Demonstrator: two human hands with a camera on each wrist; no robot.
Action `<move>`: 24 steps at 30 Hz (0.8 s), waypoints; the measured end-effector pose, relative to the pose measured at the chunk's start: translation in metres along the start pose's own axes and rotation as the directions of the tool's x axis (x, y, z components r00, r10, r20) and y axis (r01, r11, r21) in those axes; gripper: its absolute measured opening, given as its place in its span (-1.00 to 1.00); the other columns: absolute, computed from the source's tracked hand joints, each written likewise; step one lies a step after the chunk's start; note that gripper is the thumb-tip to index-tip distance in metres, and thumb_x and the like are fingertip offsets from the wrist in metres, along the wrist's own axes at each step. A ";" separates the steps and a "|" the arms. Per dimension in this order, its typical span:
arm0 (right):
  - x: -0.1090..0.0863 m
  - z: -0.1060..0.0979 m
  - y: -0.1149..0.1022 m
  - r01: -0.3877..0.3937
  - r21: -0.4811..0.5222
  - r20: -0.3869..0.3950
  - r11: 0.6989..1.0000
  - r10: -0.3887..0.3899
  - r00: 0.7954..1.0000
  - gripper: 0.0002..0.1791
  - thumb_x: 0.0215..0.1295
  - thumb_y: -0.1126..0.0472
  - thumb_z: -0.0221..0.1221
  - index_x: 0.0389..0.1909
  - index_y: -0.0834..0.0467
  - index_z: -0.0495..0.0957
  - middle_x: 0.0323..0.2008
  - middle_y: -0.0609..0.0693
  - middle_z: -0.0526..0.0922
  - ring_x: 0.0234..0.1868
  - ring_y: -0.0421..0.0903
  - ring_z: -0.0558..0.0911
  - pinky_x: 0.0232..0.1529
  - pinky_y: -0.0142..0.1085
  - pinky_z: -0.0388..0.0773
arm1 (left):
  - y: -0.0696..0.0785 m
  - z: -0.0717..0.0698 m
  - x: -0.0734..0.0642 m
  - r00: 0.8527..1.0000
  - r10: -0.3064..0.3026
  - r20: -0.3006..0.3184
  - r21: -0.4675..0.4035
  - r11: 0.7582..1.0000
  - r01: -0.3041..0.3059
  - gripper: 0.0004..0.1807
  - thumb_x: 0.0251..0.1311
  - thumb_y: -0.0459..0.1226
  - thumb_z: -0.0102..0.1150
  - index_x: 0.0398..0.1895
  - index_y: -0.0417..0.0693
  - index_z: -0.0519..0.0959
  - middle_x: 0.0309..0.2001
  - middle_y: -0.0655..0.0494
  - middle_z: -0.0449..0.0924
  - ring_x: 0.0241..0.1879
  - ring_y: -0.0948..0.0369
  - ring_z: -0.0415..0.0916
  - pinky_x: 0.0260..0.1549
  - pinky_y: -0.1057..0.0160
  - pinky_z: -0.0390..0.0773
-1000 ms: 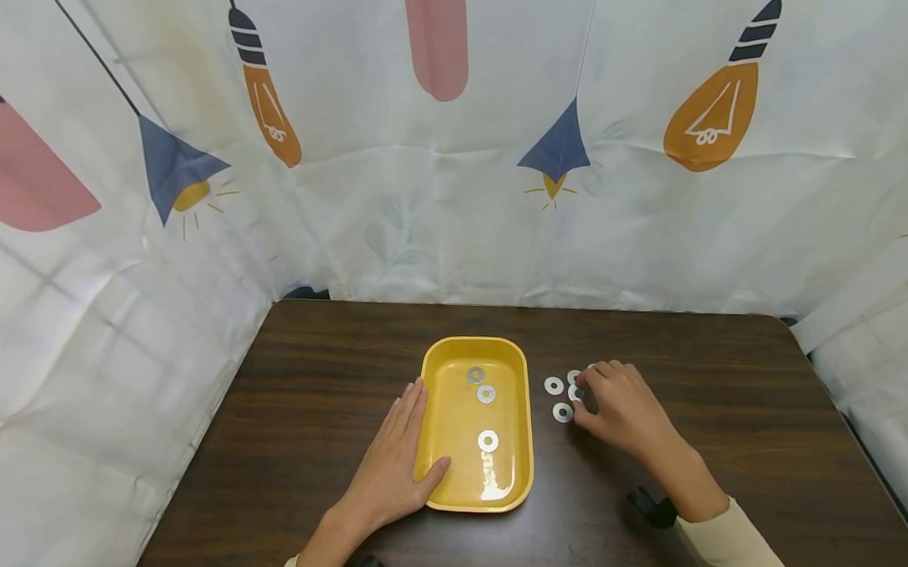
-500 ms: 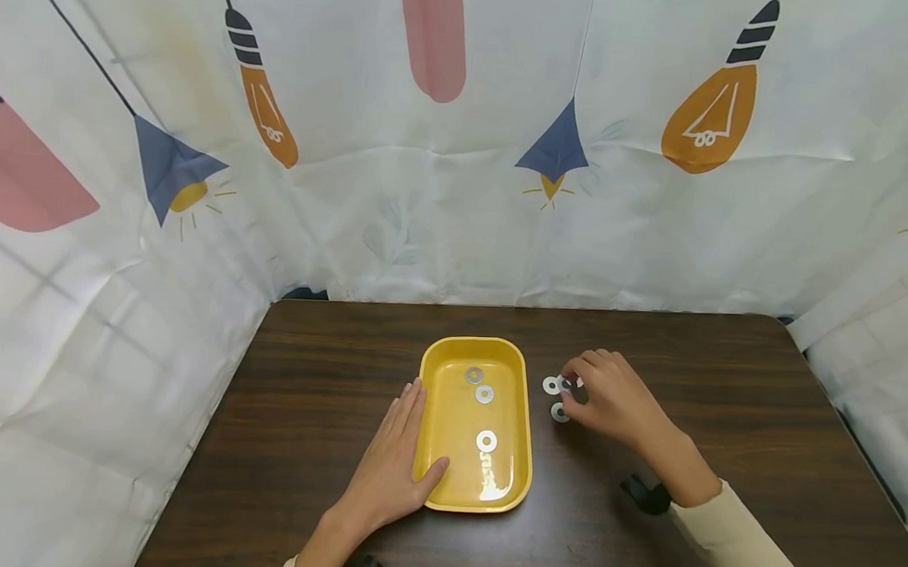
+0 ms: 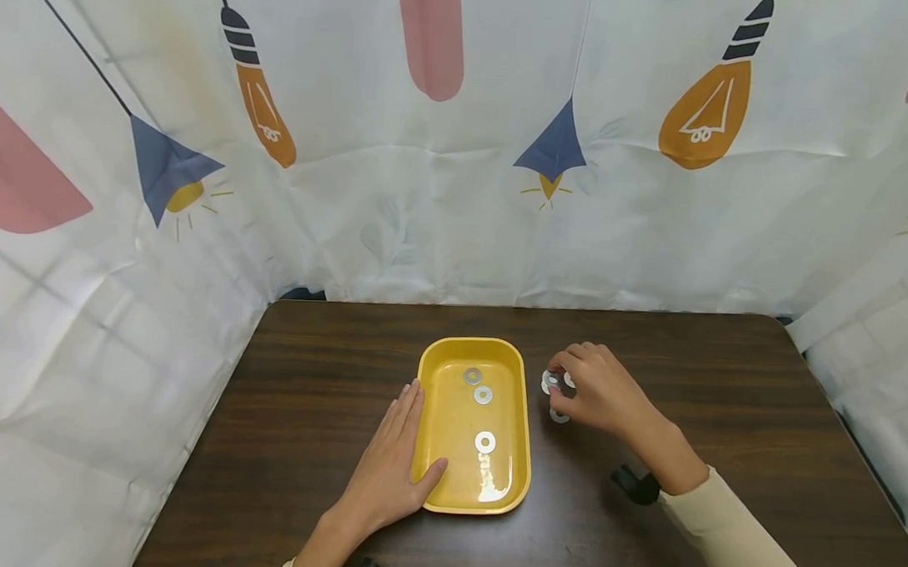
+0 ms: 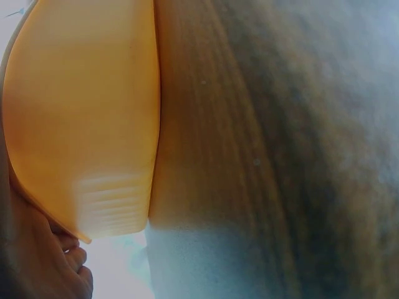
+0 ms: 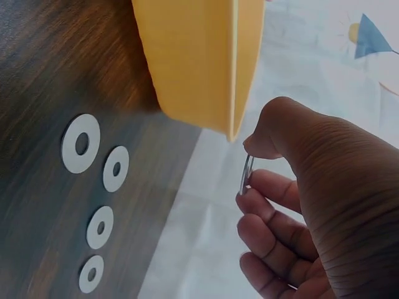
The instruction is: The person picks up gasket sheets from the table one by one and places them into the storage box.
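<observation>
A: ok so where's the washer (image 5: 244, 177) at, I can barely spot it

B: Up off the table (image 3: 330, 379), near the right side of the yellow tray (image 3: 512, 427). The right hand (image 3: 604, 393) has it pinched, thumb on one side and fingertips on the other, so the gap is super narrow. The right wrist view catches it almost edge-on, so I can't swear it's only one

A: and the rest? From the head view they're a mess

B: Yeah, the hand covers part of them there. Right wrist view is way better: four loose washers (image 5: 70, 149) lying flat on the table, all apart. Three more washers (image 3: 478, 442) are in the tray, two near each other toward the far end, one closer to the person, beside a glare patch (image 3: 498, 489) that washes out some of the tray floor

A: what's the left hand (image 3: 389, 469) up to?

B: Laid along the tray's left rim, fingers straight, thumb over the edge. Left wrist view is mostly blurry tray wall and table, plus some cut-off fingers (image 4: 72, 265) in the bottom corner, can't tell much from those. Both arms get cropped at the bottom, and the white curtain (image 3: 441, 233) with lamp prints (image 3: 552, 145) runs off the top
</observation>
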State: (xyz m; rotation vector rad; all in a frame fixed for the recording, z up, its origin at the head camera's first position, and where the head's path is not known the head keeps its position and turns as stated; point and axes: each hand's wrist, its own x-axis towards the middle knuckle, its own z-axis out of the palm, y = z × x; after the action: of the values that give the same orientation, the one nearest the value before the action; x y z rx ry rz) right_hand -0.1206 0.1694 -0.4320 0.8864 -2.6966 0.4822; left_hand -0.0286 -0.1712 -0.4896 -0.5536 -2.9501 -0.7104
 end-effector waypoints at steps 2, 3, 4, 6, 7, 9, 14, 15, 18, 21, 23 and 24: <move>0.003 0.000 -0.001 0.009 0.004 -0.003 1.000 -0.009 1.000 -0.79 0.10 0.21 0.46 -0.26 0.17 0.72 -0.31 0.00 0.74 -0.29 -0.07 0.57 -0.16 -0.11 0.60 | 0.000 0.000 0.000 1.000 0.003 -0.004 0.002 1.000 -0.003 0.12 0.32 0.10 0.27 0.73 -0.18 -0.08 0.77 -0.02 -0.14 0.75 0.03 -0.11 0.64 0.49 -0.50; 0.005 -0.001 -0.002 0.009 0.005 -0.001 1.000 -0.009 1.000 -0.79 0.10 0.21 0.46 -0.25 0.17 0.73 -0.31 0.00 0.74 -0.28 -0.07 0.57 -0.14 -0.10 0.62 | -0.001 0.000 0.000 1.000 0.004 -0.005 0.002 1.000 -0.004 0.12 0.32 0.10 0.27 0.73 -0.18 -0.08 0.77 -0.01 -0.15 0.75 0.03 -0.11 0.64 0.49 -0.50; 0.006 -0.001 -0.003 0.008 0.008 0.002 1.000 -0.008 1.000 -0.79 0.09 0.20 0.46 -0.25 0.17 0.73 -0.30 0.00 0.74 -0.27 -0.06 0.59 -0.13 -0.09 0.63 | -0.001 0.000 0.000 1.000 0.005 -0.006 0.003 1.000 -0.005 0.12 0.32 0.10 0.27 0.73 -0.18 -0.08 0.77 -0.01 -0.15 0.75 0.03 -0.11 0.64 0.49 -0.50; 0.009 -0.001 -0.005 0.004 0.014 0.009 1.000 -0.004 1.000 -0.78 0.09 0.20 0.46 -0.25 0.17 0.73 -0.28 0.01 0.75 -0.25 -0.04 0.60 -0.10 -0.06 0.64 | -0.001 0.000 0.000 1.000 0.006 -0.007 0.003 1.000 -0.006 0.12 0.32 0.10 0.27 0.73 -0.19 -0.08 0.77 0.00 -0.15 0.75 0.04 -0.11 0.64 0.49 -0.50; 0.010 -0.001 -0.006 0.003 0.015 0.014 1.000 -0.004 1.000 -0.78 0.09 0.20 0.46 -0.24 0.17 0.74 -0.28 0.01 0.75 -0.25 -0.03 0.61 -0.08 -0.05 0.65 | -0.001 0.000 0.000 1.000 0.006 -0.007 0.004 1.000 -0.006 0.12 0.32 0.10 0.27 0.73 -0.19 -0.08 0.77 0.00 -0.15 0.75 0.04 -0.11 0.64 0.49 -0.50; 0.013 -0.001 -0.008 0.000 0.021 0.021 1.000 -0.001 1.000 -0.77 0.09 0.20 0.46 -0.23 0.17 0.74 -0.27 0.02 0.76 -0.23 -0.02 0.61 -0.06 -0.03 0.65 | -0.001 0.000 0.000 1.000 0.006 -0.006 0.004 1.000 -0.006 0.12 0.31 0.10 0.27 0.73 -0.19 -0.08 0.77 0.01 -0.15 0.75 0.04 -0.10 0.64 0.49 -0.51; 0.018 0.001 -0.012 0.010 0.039 0.023 0.999 -0.011 1.000 -0.78 0.10 0.21 0.46 -0.22 0.17 0.75 -0.26 0.01 0.76 -0.19 0.00 0.64 -0.03 0.00 0.65 | 0.000 0.000 0.000 1.000 0.003 0.000 -0.008 1.000 -0.003 0.12 0.31 0.10 0.27 0.73 -0.19 -0.07 0.77 0.01 -0.15 0.75 0.04 -0.10 0.63 0.50 -0.52; 0.018 0.001 -0.013 0.012 0.042 0.023 0.999 -0.013 1.000 -0.77 0.10 0.21 0.47 -0.22 0.18 0.75 -0.26 0.01 0.77 -0.19 0.01 0.65 -0.02 0.00 0.66 | 0.000 -0.001 0.000 1.000 0.002 0.001 -0.009 1.000 -0.002 0.12 0.31 0.10 0.27 0.73 -0.19 -0.07 0.77 0.01 -0.15 0.75 0.04 -0.11 0.63 0.50 -0.52; 0.022 0.002 -0.014 0.017 0.041 0.025 0.999 -0.018 1.000 -0.79 0.13 0.22 0.45 -0.21 0.18 0.76 -0.26 0.01 0.77 -0.18 0.01 0.65 -0.03 0.01 0.66 | -0.001 -0.001 0.000 1.000 0.006 -0.002 -0.006 1.000 -0.006 0.11 0.32 0.10 0.26 0.73 -0.20 -0.06 0.77 -0.01 -0.15 0.75 0.03 -0.11 0.64 0.49 -0.51; 0.025 0.002 -0.016 0.011 0.035 0.035 0.999 -0.012 0.999 -0.79 0.15 0.22 0.44 -0.20 0.17 0.76 -0.24 0.02 0.77 -0.19 0.01 0.64 -0.03 0.00 0.67 | -0.001 0.000 0.000 1.000 0.012 -0.008 0.003 1.000 -0.012 0.11 0.32 0.10 0.26 0.73 -0.21 -0.07 0.77 -0.02 -0.15 0.75 0.03 -0.11 0.65 0.47 -0.50; 0.027 0.002 -0.017 0.006 0.027 0.047 1.000 -0.007 0.999 -0.79 0.16 0.21 0.44 -0.19 0.18 0.76 -0.24 0.03 0.77 -0.18 0.01 0.64 -0.02 0.01 0.67 | -0.001 0.000 0.000 1.000 0.015 -0.011 0.005 1.000 -0.015 0.11 0.32 0.10 0.26 0.73 -0.21 -0.07 0.77 -0.02 -0.15 0.75 0.03 -0.11 0.65 0.46 -0.49; 0.028 0.002 -0.017 0.004 0.025 0.053 1.000 -0.005 0.999 -0.79 0.17 0.21 0.44 -0.18 0.18 0.77 -0.23 0.03 0.77 -0.18 0.02 0.64 -0.01 0.01 0.67 | -0.001 0.000 0.000 1.000 0.015 -0.011 0.005 1.000 -0.015 0.11 0.32 0.10 0.26 0.73 -0.21 -0.07 0.77 -0.02 -0.15 0.75 0.03 -0.12 0.66 0.46 -0.49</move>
State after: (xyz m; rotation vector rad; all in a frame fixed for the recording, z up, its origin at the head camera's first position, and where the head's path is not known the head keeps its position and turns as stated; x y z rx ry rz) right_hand -0.1321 0.1409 -0.4201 0.9244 -2.7412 0.4996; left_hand -0.0293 -0.1720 -0.4902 -0.5691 -2.9329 -0.7022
